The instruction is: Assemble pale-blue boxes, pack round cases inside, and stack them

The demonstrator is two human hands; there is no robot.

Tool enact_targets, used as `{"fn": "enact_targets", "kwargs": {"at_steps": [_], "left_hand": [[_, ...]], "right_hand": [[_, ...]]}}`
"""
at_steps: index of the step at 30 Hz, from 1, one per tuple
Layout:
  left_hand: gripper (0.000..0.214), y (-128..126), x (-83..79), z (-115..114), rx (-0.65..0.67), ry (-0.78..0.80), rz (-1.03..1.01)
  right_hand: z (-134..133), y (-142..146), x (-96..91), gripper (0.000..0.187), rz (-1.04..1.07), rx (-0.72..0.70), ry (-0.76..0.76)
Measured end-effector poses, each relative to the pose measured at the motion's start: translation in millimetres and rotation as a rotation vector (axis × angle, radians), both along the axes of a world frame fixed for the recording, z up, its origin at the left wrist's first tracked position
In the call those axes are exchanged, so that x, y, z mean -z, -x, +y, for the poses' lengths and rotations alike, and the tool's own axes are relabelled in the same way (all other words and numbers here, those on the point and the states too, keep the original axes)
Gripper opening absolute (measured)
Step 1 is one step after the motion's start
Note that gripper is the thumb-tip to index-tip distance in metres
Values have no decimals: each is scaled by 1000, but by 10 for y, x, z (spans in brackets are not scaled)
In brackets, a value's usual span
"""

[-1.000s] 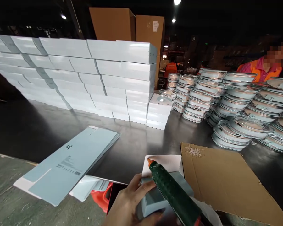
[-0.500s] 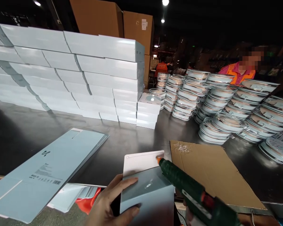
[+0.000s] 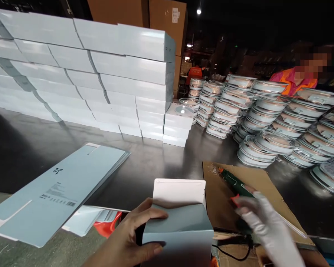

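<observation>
My left hand (image 3: 139, 230) grips a pale blue carton (image 3: 180, 222) at its left side, fingers on the upper face and thumb on the near one. The carton's white flap (image 3: 179, 191) stands up at the far end, with a thin line of glue along its edge. On the right, my right hand (image 3: 258, 217), in a white fingerless glove and blurred, is closed around the rear of a dark green glue gun (image 3: 233, 181). The gun's orange nozzle lies over the cardboard sheet (image 3: 256, 178), beside dried glue strings.
Flat blue carton blanks (image 3: 72, 178) lie on the dark table (image 3: 128, 181) at left. Behind them rises a wall of white boxes (image 3: 100, 78). Stacks of round lidded containers (image 3: 269, 115) stand at right, with a person (image 3: 295, 79) in an orange vest beyond. A black cable (image 3: 236, 257) hangs below the cardboard.
My right hand has moved the glue gun from the carton's flap rightward to the cardboard sheet. A glue line now shows along the whole flap edge. My left hand keeps its hold.
</observation>
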State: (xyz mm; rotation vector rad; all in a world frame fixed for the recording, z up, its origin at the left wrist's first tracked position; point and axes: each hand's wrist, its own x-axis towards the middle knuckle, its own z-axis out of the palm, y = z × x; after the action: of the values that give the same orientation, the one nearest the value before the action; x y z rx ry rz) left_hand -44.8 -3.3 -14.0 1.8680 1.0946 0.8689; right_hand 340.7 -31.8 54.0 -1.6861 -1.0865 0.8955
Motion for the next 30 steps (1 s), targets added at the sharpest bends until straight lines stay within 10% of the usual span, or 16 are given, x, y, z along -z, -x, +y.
{"fn": "enact_targets", "kwargs": {"at_steps": [4, 9, 13, 21, 26, 30], "left_hand": [[43, -146, -32, -67, -13, 60, -173], [39, -337, -51, -171, -73, 72, -657], [37, -287, -186, -108, 95, 7, -439], [29, -93, -324, 85, 143, 34, -273], [44, -36, -235, 243, -570, 217, -793], [69, -213, -103, 244, -633, 356, -827]], "right_hand": [[-21, 732, 106, 128, 281, -617, -163], [25, 870, 249, 89, 29, -720, -357], [74, 763, 195, 73, -238, -873, -508], [167, 754, -50, 57, -161, -909, -479], [190, 638, 131, 54, 345, -444, -184], [231, 739, 205, 23, 296, -461, -96]]}}
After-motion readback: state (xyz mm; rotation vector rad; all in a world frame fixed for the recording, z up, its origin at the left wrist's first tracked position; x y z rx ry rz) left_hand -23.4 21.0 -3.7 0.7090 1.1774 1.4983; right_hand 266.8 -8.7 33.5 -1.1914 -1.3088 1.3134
